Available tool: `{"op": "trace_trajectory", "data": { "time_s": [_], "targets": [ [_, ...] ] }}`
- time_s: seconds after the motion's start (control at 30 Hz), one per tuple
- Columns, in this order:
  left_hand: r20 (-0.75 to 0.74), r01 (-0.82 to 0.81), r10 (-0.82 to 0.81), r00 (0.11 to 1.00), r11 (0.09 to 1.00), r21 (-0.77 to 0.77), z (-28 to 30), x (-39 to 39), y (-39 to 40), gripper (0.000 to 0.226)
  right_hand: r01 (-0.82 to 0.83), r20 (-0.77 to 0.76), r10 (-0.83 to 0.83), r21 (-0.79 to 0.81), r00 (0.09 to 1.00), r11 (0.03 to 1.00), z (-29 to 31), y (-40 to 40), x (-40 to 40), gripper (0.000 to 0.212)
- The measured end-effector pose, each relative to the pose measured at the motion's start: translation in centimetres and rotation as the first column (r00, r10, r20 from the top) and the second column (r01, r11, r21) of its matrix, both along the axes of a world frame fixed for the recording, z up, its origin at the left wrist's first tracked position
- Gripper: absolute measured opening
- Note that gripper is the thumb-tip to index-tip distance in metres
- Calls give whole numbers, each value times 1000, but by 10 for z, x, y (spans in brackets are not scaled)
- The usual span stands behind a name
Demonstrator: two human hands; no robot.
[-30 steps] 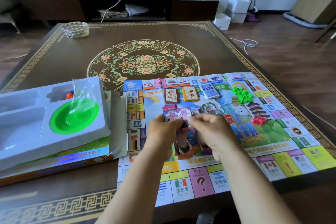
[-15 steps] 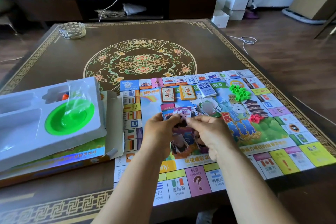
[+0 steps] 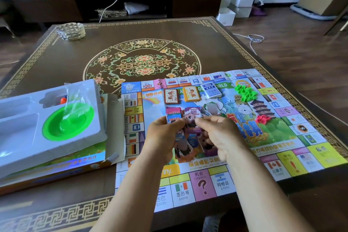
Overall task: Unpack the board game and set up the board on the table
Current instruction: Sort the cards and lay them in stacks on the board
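The colourful game board (image 3: 278,137) lies unfolded on the near right of the table. Above its middle, my left hand (image 3: 163,137) holds a fanned stack of play money (image 3: 190,117), and my right hand (image 3: 218,135) pinches one of the notes in it. More notes (image 3: 188,147) lie on the board under my hands. Three card decks sit in a row on the board: red (image 3: 171,96), yellow (image 3: 192,93) and blue (image 3: 211,90). A heap of green houses (image 3: 245,92) and a few red pieces (image 3: 262,119) lie to the right.
The open game box (image 3: 62,167) lies at left with a white plastic insert (image 3: 22,137) on it holding a green dish (image 3: 67,122) and a clear bag. A glass ashtray (image 3: 70,31) stands at the table's far left. A dark cabinet stands behind.
Both hands stay over the board's middle, working through the play money; the fan in my left hand has spread a little. The camera has tilted slightly.
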State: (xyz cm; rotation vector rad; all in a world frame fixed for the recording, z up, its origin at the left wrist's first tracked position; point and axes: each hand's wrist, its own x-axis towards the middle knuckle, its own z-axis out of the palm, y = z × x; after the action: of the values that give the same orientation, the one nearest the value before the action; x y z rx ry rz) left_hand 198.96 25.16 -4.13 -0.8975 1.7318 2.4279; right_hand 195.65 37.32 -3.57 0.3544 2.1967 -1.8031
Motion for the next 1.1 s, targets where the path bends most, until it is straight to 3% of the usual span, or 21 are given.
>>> {"op": "trace_trajectory", "data": {
  "time_s": [0.5,0.67,0.83,1.1],
  "targets": [
    [-10,-70,70,998,997,-39,1,1,-4,11,1,60,3,-63,998,998,-4,-9,-1,12],
    [5,-98,98,995,995,-16,6,5,-15,11,16,-57,-13,50,998,999,6,-13,-4,11],
    [21,-153,153,988,988,-3,7,9,-27,11,-72,-85,94,235,992,969,6,-9,8,17],
    [79,-53,51,996,998,28,12,17,-27,17,-50,-92,72,219,993,974,2,-11,13,18]
  ]
}}
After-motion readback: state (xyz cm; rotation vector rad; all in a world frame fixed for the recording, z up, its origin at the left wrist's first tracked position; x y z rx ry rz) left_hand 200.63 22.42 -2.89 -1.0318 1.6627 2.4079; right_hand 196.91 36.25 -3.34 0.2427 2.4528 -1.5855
